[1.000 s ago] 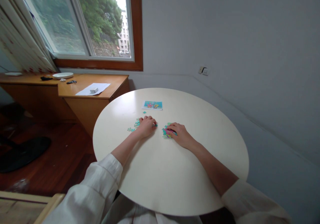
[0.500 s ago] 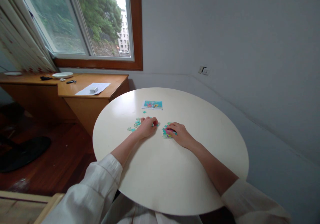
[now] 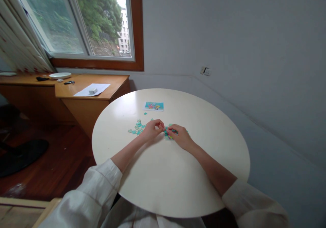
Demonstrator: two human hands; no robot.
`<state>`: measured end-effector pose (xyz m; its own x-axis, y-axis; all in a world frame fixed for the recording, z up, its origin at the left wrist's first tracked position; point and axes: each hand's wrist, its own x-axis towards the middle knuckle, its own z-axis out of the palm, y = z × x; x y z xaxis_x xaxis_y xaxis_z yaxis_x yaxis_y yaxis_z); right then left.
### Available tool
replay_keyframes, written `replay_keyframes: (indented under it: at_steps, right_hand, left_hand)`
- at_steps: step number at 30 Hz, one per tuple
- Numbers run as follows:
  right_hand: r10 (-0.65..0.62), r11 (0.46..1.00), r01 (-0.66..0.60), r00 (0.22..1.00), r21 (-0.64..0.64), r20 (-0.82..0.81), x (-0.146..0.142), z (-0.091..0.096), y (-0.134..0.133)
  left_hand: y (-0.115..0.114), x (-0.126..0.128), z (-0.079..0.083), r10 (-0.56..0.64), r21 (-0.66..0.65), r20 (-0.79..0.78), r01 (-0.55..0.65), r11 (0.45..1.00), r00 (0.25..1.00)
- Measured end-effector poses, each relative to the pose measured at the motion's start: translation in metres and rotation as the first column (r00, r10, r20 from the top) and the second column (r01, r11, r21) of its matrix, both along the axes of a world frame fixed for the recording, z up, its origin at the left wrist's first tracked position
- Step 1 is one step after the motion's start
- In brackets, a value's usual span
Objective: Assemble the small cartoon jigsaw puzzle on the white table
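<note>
My left hand point(image 3: 152, 129) is closed in a pinch, its fingertips at a small teal jigsaw piece point(image 3: 165, 129). Close beside it, my right hand point(image 3: 180, 134) has thumb and forefinger drawn together on the same piece, just above the left edge of a partly joined jigsaw puzzle point(image 3: 169, 138). Teal, pink and yellow show on that puzzle; the right hand hides much of it. Loose jigsaw pieces point(image 3: 136, 129) lie scattered left of my left hand, some behind it. A single loose piece point(image 3: 145, 113) sits farther back, below a colourful picture card point(image 3: 154, 106).
Everything lies on a round white table point(image 3: 163, 173). A wooden desk point(image 3: 117, 85) at the back left bears a sheet of paper point(image 3: 102, 88) with a small white box point(image 3: 93, 91), and a white plate point(image 3: 60, 75). A wall with a socket point(image 3: 207, 72) stands behind.
My left hand has moved right, from the loose pieces to the puzzle's left edge, bringing a piece. My right fingers have come together there. The whole view has shifted slightly.
</note>
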<state>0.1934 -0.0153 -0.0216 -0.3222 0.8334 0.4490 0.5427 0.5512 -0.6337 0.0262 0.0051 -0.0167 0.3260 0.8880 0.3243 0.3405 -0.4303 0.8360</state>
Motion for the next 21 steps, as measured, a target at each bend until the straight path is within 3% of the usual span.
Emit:
replay_keyframes:
  at_steps: [5,10,21]
  right_hand:
    - [-0.053,0.989,0.033,0.988,-0.144,-0.144,0.0,0.002,0.001]
    - [-0.224,0.939,0.082,0.883,-0.333,-0.412,0.016,0.003,0.01]
    - [-0.304,0.931,0.16,0.839,-0.329,-0.452,0.04,0.003,0.021]
  left_hand:
    - [-0.001,0.0,-0.001,0.039,0.013,-0.033,-0.039,0.999,0.999]
    - [0.001,-0.004,0.0,0.124,0.003,-0.065,-0.124,0.992,0.99]
    - [-0.001,-0.009,0.004,0.188,0.01,-0.174,-0.189,0.982,0.967]
